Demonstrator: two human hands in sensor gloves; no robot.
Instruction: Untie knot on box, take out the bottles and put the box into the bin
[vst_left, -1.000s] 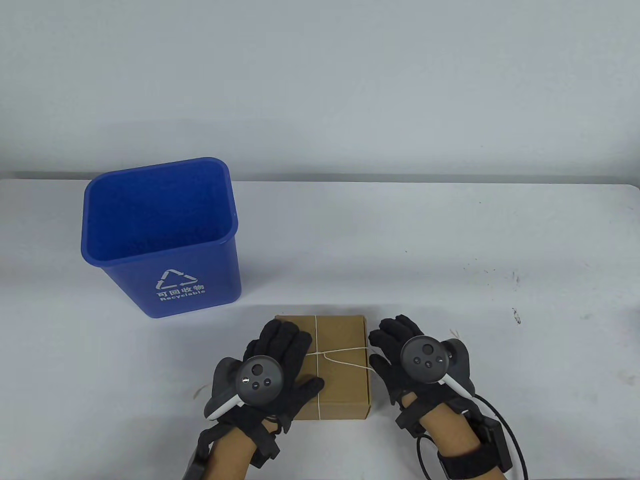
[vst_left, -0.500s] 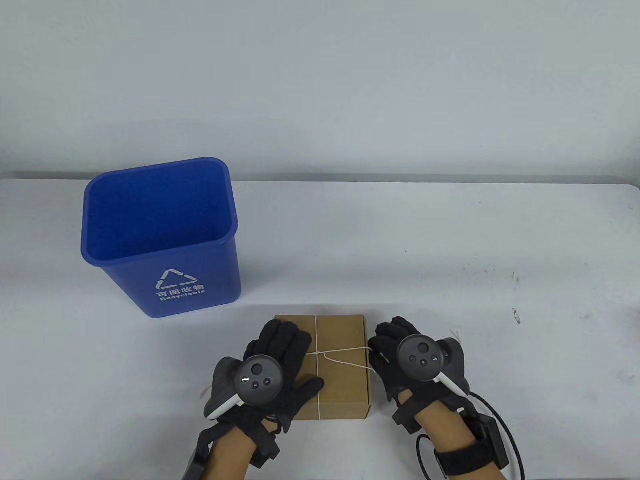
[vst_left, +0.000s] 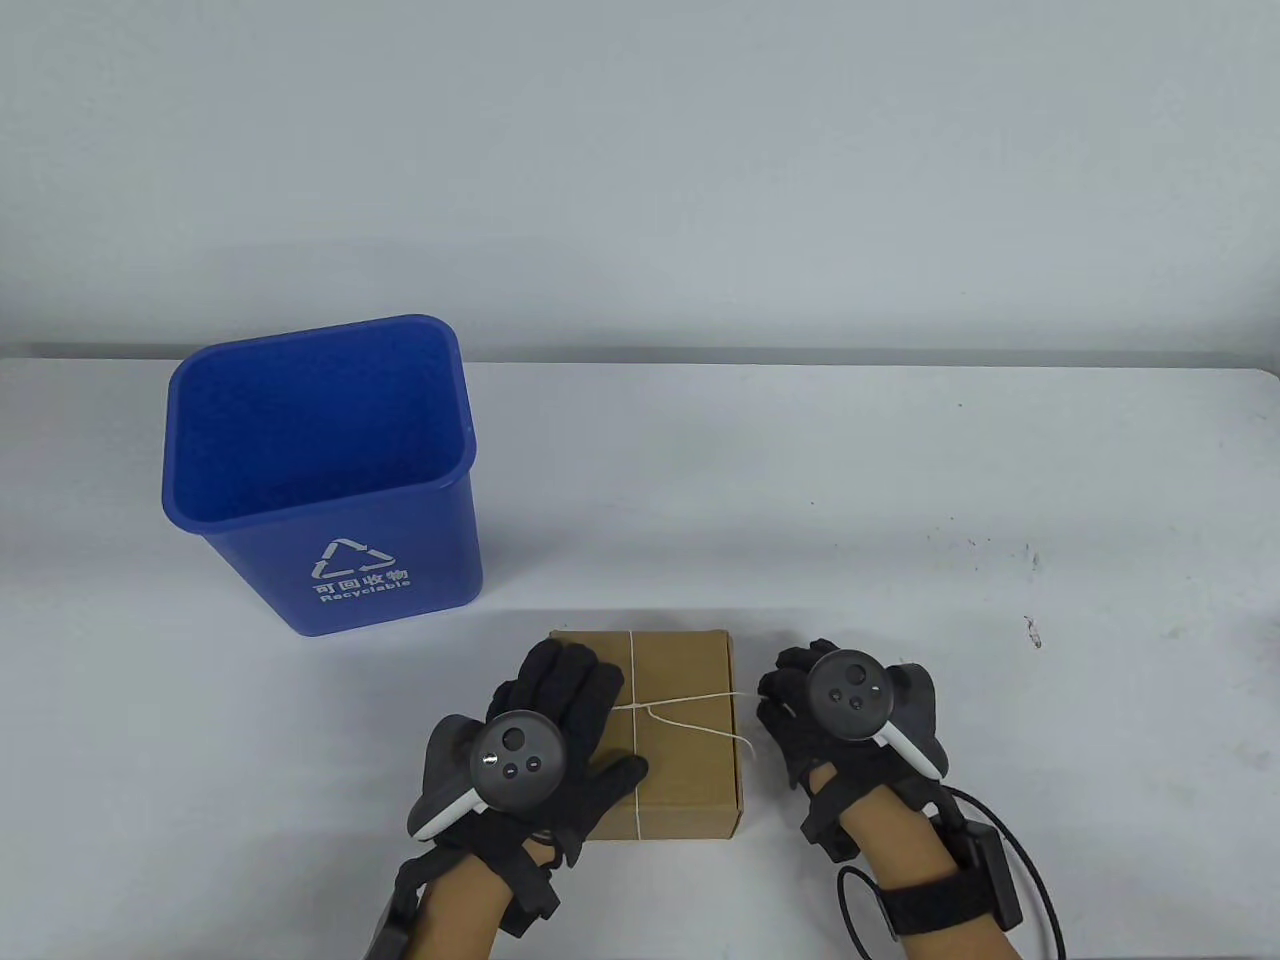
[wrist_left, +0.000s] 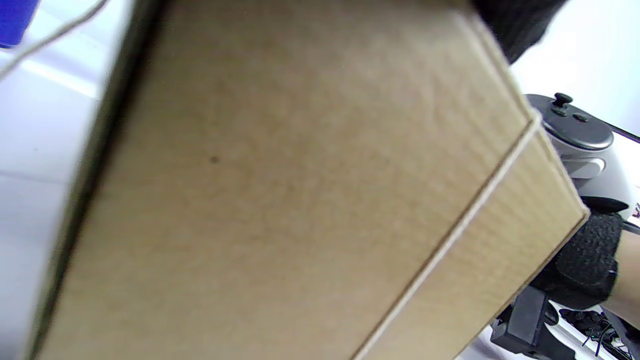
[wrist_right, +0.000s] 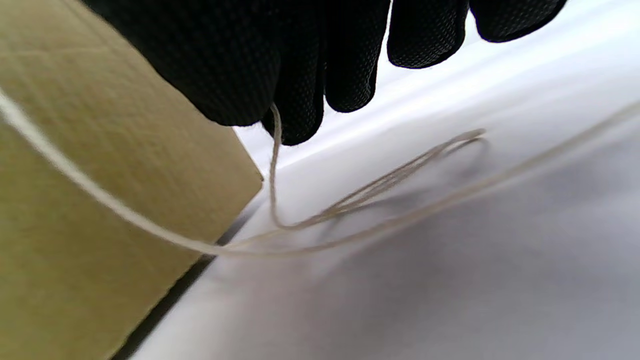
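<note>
A flat brown cardboard box (vst_left: 680, 740), shut and string-tied, lies near an upright blue bin (vst_left: 325, 480).

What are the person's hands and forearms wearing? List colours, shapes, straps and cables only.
Both hands, left hand and right hand, wear black textured fabric gloves. Each back carries a dark grey round tracker with small buttons and a white handle stub. Black straps wrap the wrists. On the right forearm sits a black box under a black band, with a thin black cable looping beside it. No sleeves show.
</note>
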